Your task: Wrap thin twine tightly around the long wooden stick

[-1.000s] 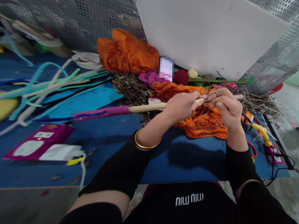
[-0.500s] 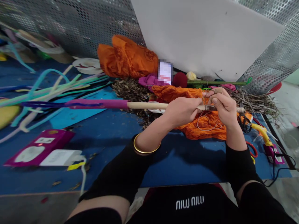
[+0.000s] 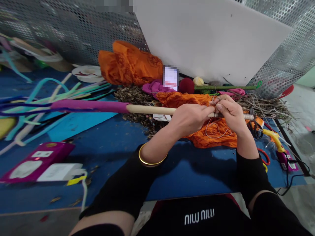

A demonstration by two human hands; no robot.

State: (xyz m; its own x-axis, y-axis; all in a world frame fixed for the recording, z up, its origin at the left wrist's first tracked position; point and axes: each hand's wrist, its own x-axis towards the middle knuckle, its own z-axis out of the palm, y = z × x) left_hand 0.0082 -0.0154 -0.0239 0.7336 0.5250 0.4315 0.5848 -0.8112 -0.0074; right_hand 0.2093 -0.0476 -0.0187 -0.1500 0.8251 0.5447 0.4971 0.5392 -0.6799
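A pale wooden stick [image 3: 150,109] lies level across the view, its left part covered by a magenta sleeve [image 3: 91,106] with dark blue strands beyond it. My left hand [image 3: 189,118] is closed around the stick near its right part. Just to the right, my right hand [image 3: 230,113] pinches thin string at the stick, fingertips meeting those of the left. Loose string [image 3: 218,136] loops down over crumpled orange cloth [image 3: 209,139] beneath the hands. Pale wrapping [image 3: 248,116] shows at the stick's right end. My fingers hide the exact spot where the string meets the wood.
Orange fabric [image 3: 130,65], a phone [image 3: 170,78] and a dark red ball [image 3: 186,86] stand at the back. Right are dry twigs [image 3: 268,106] and a yellow glue gun [image 3: 273,137]. Left lie foam-like strands [image 3: 46,93] and a magenta power strip [image 3: 46,157].
The stick has shifted slightly left with my hands. My right hand has drawn in closer to the left, its fingertips now together with the left's. The camera view has moved a little.
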